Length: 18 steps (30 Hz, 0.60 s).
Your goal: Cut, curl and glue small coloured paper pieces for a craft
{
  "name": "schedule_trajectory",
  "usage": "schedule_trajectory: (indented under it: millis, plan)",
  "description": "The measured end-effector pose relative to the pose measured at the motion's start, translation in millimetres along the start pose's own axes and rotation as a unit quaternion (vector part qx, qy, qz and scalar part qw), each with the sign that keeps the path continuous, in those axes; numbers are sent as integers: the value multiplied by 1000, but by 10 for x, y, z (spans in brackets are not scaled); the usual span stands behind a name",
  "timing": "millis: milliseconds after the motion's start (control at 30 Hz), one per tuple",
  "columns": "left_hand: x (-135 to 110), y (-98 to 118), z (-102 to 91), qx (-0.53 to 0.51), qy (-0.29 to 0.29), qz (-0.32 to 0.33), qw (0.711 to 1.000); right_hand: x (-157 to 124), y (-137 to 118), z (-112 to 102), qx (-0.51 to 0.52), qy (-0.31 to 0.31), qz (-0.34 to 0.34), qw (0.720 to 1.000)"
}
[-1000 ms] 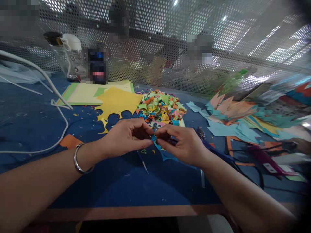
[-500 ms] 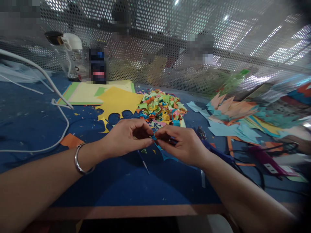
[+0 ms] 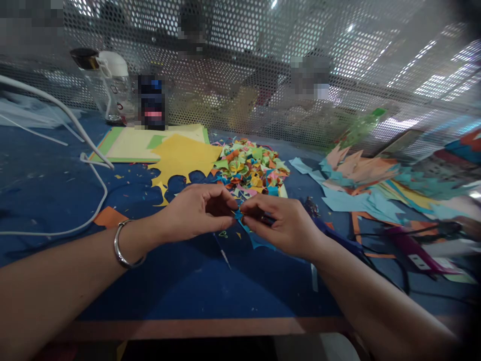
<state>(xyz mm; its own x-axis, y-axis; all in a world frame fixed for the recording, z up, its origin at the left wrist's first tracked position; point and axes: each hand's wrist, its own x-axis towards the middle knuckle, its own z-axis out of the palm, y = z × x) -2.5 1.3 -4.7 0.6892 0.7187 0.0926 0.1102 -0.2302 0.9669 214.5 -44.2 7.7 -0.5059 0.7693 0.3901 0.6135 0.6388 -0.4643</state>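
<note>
Between my fingertips is a small piece of blue paper (image 3: 238,214), mostly covered by the fingers. My left hand (image 3: 201,210), below a silver bangle, pinches it from the left. From the right my right hand (image 3: 280,218) pinches it too, the thumb and fingertips almost meeting the left ones. Just beyond the hands lies a heap of small folded paper pieces (image 3: 250,163) in many colours. A yellow paper sheet (image 3: 188,155) with rounded cut-outs lies behind my left hand. Under my hands is a thin pen-like tool (image 3: 224,253), along with a blue paper offcut (image 3: 259,241).
A stack of pale paper (image 3: 131,143), two clear bottles (image 3: 120,95) and a white cable (image 3: 101,195) are on the left. On the right lie paper offcuts (image 3: 356,203), a blue-handled tool (image 3: 338,235) and a purple power strip (image 3: 408,250). Perforated metal (image 3: 240,65) stands behind.
The fingertips have shifted very slightly, and a little more of the blue paper shows between them. Everything else stays where it was.
</note>
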Motion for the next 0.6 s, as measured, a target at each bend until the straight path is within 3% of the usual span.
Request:
schedule_trajectory:
  millis: [433, 600]
  plan:
    - [-14, 76, 54, 43, 35, 2, 998, 6, -2, 3, -14, 3, -1, 1000]
    - [-4, 61, 55, 6, 37, -25, 999, 10, 0, 10, -13, 1, -11, 1000]
